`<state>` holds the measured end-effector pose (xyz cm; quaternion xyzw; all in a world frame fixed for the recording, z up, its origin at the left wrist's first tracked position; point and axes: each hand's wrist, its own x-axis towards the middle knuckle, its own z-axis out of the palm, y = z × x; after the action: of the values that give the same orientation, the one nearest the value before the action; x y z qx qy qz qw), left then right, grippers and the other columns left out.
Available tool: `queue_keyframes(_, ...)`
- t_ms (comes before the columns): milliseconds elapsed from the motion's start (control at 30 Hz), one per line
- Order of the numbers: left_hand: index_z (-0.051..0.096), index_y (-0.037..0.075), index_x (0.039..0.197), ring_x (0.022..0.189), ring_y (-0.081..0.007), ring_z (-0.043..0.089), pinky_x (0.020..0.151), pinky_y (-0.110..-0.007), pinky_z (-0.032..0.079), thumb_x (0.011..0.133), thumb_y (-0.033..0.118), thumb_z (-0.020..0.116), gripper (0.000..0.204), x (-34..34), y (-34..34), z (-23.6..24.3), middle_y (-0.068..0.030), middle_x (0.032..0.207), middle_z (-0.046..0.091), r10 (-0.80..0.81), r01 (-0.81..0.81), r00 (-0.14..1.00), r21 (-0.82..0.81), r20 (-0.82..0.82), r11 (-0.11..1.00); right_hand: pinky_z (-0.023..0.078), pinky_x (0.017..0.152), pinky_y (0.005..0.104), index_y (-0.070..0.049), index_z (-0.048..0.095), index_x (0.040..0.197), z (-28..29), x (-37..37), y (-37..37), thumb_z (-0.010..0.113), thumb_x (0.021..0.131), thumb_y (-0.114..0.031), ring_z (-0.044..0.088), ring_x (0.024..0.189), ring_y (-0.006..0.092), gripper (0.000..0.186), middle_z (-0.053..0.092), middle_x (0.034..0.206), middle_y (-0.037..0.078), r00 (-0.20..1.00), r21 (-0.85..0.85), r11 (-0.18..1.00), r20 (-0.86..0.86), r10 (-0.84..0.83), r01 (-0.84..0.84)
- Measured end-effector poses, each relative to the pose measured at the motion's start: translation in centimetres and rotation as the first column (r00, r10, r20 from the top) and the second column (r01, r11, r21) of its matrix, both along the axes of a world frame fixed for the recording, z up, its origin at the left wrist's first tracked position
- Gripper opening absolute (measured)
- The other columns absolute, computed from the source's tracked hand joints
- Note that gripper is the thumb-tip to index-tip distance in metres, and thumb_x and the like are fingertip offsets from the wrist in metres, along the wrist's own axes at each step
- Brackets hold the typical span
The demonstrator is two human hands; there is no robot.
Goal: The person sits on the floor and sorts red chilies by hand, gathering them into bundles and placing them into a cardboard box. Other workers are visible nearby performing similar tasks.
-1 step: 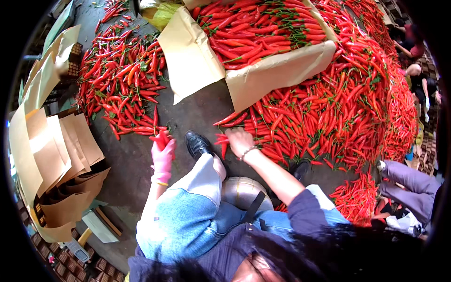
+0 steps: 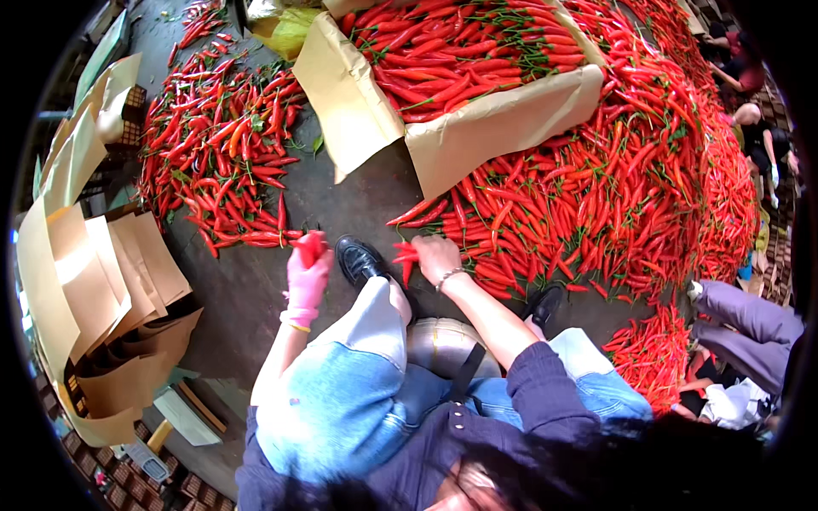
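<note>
My left hand (image 2: pixel 306 285), in a pink glove, is closed round a few red chillies (image 2: pixel 313 247) beside my left shoe. Bare and with a bracelet at the wrist, my right hand (image 2: pixel 437 259) bends over the near left edge of a large chilli heap (image 2: pixel 588 196). Red chillies (image 2: pixel 406 255) stick out from its fingers on the left side. Beyond my hands stands a box lined with brown paper (image 2: pixel 503 119), filled with chillies (image 2: pixel 452 64) lying in rows, many green stems toward the right. A smaller, looser chilli pile (image 2: pixel 226 140) lies at the far left.
Paper-lined crates (image 2: pixel 119 281) and folded brown paper stand at my left. A yellow plastic bag (image 2: pixel 294 32) sits behind the box. My shoes (image 2: pixel 360 260) rest between the piles; I sit on a pale round seat (image 2: pixel 447 345). Other people (image 2: pixel 754 140) are at the right.
My gloved left hand has shifted slightly right, still round the chillies. My right hand stays at the heap's edge, nearly unmoved. The view has shifted a little.
</note>
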<state>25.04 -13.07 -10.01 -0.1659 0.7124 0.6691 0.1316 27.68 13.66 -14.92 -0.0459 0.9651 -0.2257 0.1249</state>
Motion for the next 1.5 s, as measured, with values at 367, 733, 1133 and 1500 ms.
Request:
queue_keyframes(367, 0.057, 0.018, 0.078, 0.084, -0.0206, 0.057, 0.074, -0.035, 0.044, 0.072, 0.019, 0.059, 0.006, -4.0, 11.9, -6.9, -0.0015, 0.082, 0.057, -0.871, 0.299, -0.471, -0.954, -0.14, -0.008, 0.051, 0.076, 0.0313, -0.002, 0.063, 0.103, 3.0, 4.0, 12.8, 0.071, 0.064, -0.002, 0.064, 0.083, 0.0162, 0.039, 0.069, 0.09, 0.008, 0.716, -0.603, 0.409, 0.45, -0.534, 0.685)
queue_keyframes(733, 0.058, 0.006, 0.118, 0.091, -0.0191, 0.064, 0.08, -0.029, 0.05, 0.073, 0.0, 0.062, 0.045, -6.3, 3.8, 1.9, -0.008, 0.104, 0.066, -0.687, 0.631, 0.724, -0.342, -0.061, 0.696, 0.051, 0.081, 0.0392, -0.011, 0.057, 0.123, -0.7, 10.2, 6.0, 0.066, 0.065, -0.006, 0.066, 0.089, 0.0272, 0.059, 0.068, 0.092, 0.015, 0.861, -0.38, 0.813, 0.434, -0.265, 0.442)
queue_keyframes(1133, 0.054, 0.002, 0.122, 0.07, -0.0099, 0.056, 0.053, -0.022, 0.043, 0.079, 0.006, 0.062, 0.043, -2.3, -1.3, 5.2, -0.0026, 0.093, 0.064, -0.165, 0.166, 0.986, -0.126, 0.019, 0.978, 0.049, 0.086, 0.031, -0.004, 0.061, 0.113, -2.1, 4.7, -5.3, 0.068, 0.063, -0.005, 0.065, 0.097, 0.0207, 0.05, 0.068, 0.101, 0.011, 0.661, -0.464, 0.502, 0.669, -0.342, 0.73)
queue_keyframes(1500, 0.058, 0.003, 0.113, 0.061, -0.0071, 0.053, 0.048, -0.02, 0.038, 0.085, 0.013, 0.063, 0.03, -3.4, 4.7, 11.5, 0.0004, 0.078, 0.06, -0.592, 0.614, 0.725, 0.057, 0.353, 0.787, 0.05, 0.071, 0.0306, -0.003, 0.062, 0.098, 9.5, 1.4, -10.2, 0.062, 0.065, 0.001, 0.061, 0.078, 0.0151, 0.033, 0.066, 0.084, 0.005, 0.688, -0.819, -0.181, 0.56, -0.461, 0.545)
